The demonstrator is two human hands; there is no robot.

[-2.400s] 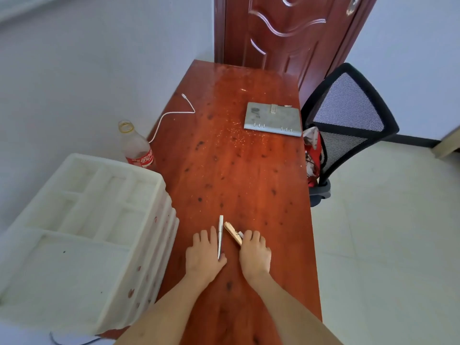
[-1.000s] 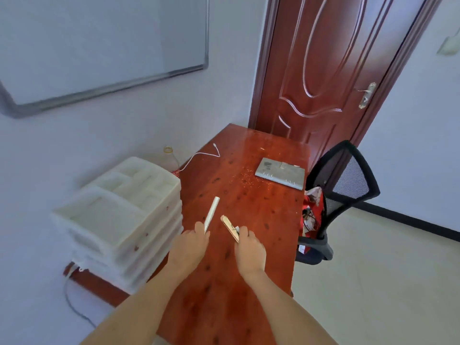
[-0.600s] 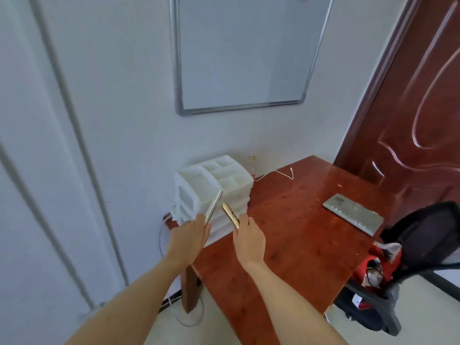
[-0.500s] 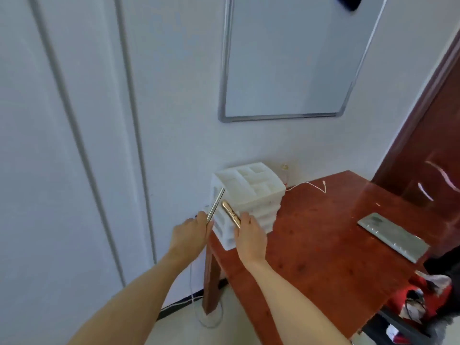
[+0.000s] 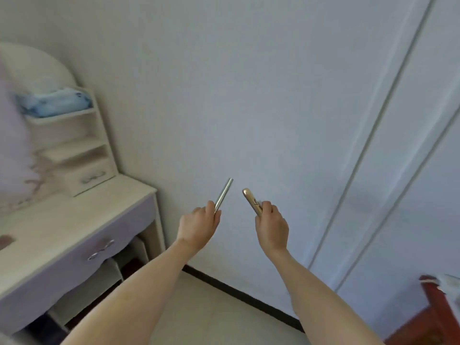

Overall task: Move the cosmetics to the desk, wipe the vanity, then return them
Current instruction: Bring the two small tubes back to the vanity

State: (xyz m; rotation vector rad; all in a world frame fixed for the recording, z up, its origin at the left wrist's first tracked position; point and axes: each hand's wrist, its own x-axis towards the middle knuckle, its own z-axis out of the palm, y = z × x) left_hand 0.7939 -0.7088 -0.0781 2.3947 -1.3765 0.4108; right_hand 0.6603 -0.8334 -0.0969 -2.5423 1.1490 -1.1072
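My left hand (image 5: 198,226) grips a slim silver cosmetic pen (image 5: 224,194) that points up and to the right. A gold cosmetic tube (image 5: 252,201) sticks up and to the left out of my right hand (image 5: 271,227). Both hands are held in the air in front of a pale wall, about level with each other. The white vanity (image 5: 74,227) stands to the left of my hands, its top blurred. Only a corner of the red-brown desk (image 5: 433,317) shows, at the bottom right.
On the vanity's back stands a small shelf unit (image 5: 82,150) with a drawer and a blue pack (image 5: 54,103) on top. An oval mirror (image 5: 15,135) fills the far left. A dark baseboard (image 5: 239,295) runs along the wall above the pale floor.
I lifted the silver pen and the gold tube off the desk and turned left. The desk and white organizer have slid out to the right; the vanity has come into view.
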